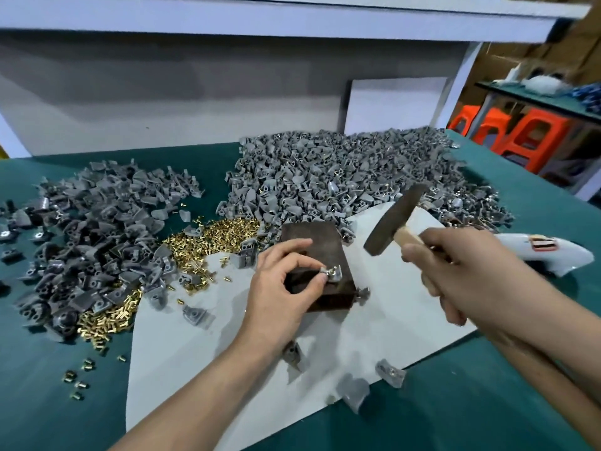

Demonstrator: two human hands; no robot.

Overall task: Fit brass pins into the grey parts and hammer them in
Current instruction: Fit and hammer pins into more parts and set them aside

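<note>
The left hand (283,284) is seen at the centre of the frame, its thumb and forefinger pinched on one grey part (335,275), which is held down on the near right corner of a dark metal block (312,245). The right hand (461,271), at centre right, is closed round the wooden handle of a hammer (393,219). The hammer head is raised above and to the right of the part, and its long axis slopes from upper right to lower left, so that its lower face is turned towards the block.

The coming blow is judged to turn on this: the part lies down and to the left of the hammer head, and the pinching fingertips (320,278) are touching it, just beside the spot to be struck.

A glint of brass is seen on the part, but it cannot be told whether a pin is seated straight. The left end of the part is covered by the fingertips, most of the handle is hidden in the right hand, and the hammer head is blurred.

Loose brass pins (208,239) are heaped to the left of the block. Grey parts are piled at upper centre (341,177) and at the left (91,229). A white sheet (341,336) is spread under the block on the green counter (487,411).
</note>
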